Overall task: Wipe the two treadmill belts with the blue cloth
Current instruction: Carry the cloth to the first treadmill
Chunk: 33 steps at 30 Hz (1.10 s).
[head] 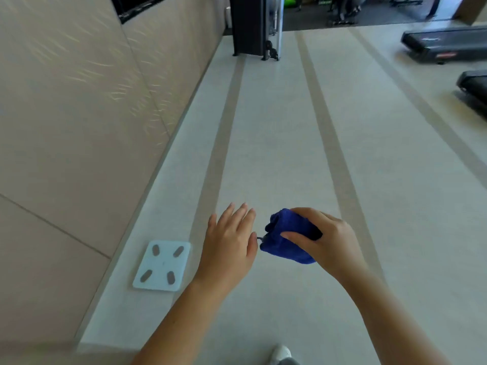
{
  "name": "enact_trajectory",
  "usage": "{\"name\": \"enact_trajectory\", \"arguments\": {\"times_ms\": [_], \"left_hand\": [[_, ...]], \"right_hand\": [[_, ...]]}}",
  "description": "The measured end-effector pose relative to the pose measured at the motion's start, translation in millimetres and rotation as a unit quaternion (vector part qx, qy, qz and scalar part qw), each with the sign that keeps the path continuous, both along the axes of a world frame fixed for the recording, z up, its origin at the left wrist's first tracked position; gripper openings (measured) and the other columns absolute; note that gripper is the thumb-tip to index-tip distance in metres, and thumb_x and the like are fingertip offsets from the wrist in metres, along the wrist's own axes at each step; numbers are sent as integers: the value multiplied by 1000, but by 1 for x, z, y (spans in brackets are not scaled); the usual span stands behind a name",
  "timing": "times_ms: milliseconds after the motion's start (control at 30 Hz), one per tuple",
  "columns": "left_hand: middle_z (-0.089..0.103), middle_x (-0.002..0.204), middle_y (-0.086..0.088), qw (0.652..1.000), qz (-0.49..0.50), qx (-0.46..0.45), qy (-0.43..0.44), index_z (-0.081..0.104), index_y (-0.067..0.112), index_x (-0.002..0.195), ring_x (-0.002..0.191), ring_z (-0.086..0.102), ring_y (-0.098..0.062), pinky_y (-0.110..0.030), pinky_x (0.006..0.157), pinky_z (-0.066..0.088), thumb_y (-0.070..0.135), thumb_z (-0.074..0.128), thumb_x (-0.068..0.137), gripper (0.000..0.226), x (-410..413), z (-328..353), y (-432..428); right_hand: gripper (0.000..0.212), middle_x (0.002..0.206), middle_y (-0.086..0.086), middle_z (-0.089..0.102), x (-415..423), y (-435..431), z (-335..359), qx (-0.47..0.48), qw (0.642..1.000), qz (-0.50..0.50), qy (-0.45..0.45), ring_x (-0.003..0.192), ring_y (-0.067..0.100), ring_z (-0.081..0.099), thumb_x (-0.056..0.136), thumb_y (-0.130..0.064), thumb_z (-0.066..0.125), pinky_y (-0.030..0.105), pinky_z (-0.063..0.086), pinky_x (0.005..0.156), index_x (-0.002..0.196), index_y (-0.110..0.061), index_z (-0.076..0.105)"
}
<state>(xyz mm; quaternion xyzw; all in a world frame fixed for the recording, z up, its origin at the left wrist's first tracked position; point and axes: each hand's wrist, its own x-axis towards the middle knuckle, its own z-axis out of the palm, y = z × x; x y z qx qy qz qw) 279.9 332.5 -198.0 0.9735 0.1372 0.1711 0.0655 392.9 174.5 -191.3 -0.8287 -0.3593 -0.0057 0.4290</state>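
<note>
Cloth (286,247) sits bunched in the right hand (325,241), low centre of frame, held above the floor (276,127); fingers curl over its top and the thumb presses the near side. Left hand (229,242) is open with fingers straight, its thumb just beside the cloth's left edge; contact cannot be told. Two treadmills (445,43) lie at upper right of frame, well apart from the hands; wiping not yet begun. Judgement: the cloth is light, soft and limp, and would slump open if pinched by one corner. Better taken as a folded pad under a flat palm. A white scale (162,266) lies on the floor, lower left.
</note>
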Motion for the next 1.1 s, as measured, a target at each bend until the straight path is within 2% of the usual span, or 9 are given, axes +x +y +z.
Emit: {"name": "enact_trajectory", "arguments": {"times_ms": [100, 200, 267, 333, 433, 600, 733, 900, 1100], "left_hand": [[63, 118, -9, 998, -68, -4, -1, 62, 7, 113, 110, 60, -31, -53, 84, 48, 28, 38, 85, 42, 54, -1, -28], [63, 118, -10, 992, -125, -4, 4, 63, 7, 112, 110, 60, -31, -52, 84, 47, 28, 38, 84, 42, 91, -5, -48], [63, 118, -10, 977, -213, -21, 10, 64, 7, 112, 110, 60, -31, -53, 85, 47, 28, 38, 85, 43, 146, -8, -78], [63, 119, -10, 976, -217, -9, 7, 64, 6, 113, 111, 59, -31, -53, 85, 47, 29, 39, 85, 43, 154, -6, -83], [63, 120, -11, 961, -275, -25, 11, 63, 6, 114, 113, 58, -31, -54, 86, 47, 29, 39, 85, 44, 195, -10, -94], [62, 121, -10, 944, -329, -39, -2, 62, 7, 115, 113, 58, -30, -53, 87, 46, 29, 39, 86, 44, 284, -19, -91], [62, 121, -10, 931, -363, -40, -13, 63, 6, 115, 112, 59, -31, -54, 86, 45, 30, 38, 85, 45, 368, -18, -67], [62, 121, -11, 915, -399, -44, -39, 62, 5, 116, 112, 59, -32, -56, 86, 45, 29, 38, 86, 45, 463, -9, -44], [62, 121, -12, 898, -435, -45, -53, 62, 6, 116, 113, 58, -32, -55, 88, 44, 28, 38, 86, 45, 558, -4, -52]], "right_hand": [[33, 75, -33, 53, 30, -44, -3, -2, 997, -71, 20, 76, -2, 53, 69, -36, 77, 20, 42, 61, 99, -27, 69], [35, 76, -30, 55, 45, -71, -4, -13, 993, -114, 26, 72, 5, 56, 67, -44, 68, 27, 49, 62, 99, -30, 68], [34, 77, -27, 58, 70, -111, -8, -10, 975, -219, 44, 72, 9, 58, 67, -44, 67, 29, 50, 62, 98, -31, 68], [34, 77, -22, 61, 72, -115, -8, -21, 974, -222, 40, 72, 10, 58, 68, -43, 68, 28, 50, 62, 99, -30, 69], [32, 78, -19, 61, 93, -129, -6, -43, 959, -275, 54, 74, 11, 57, 70, -41, 73, 19, 44, 63, 100, -29, 69], [30, 78, -26, 56, 159, -124, -8, -73, 933, -345, 77, 76, 10, 54, 74, -32, 77, 13, 39, 65, 102, -31, 67], [31, 85, -20, 60, 229, -96, 1, -85, 923, -368, 78, 82, 10, 56, 76, -34, 74, 23, 44, 71, 107, -31, 66], [29, 84, -14, 65, 309, -71, 14, -50, 909, -408, 75, 78, 13, 58, 75, -31, 75, 29, 48, 70, 103, -30, 67], [26, 82, -17, 65, 388, -73, 14, -22, 889, -449, 90, 78, 11, 60, 74, -33, 74, 31, 50, 68, 99, -33, 67]]}}
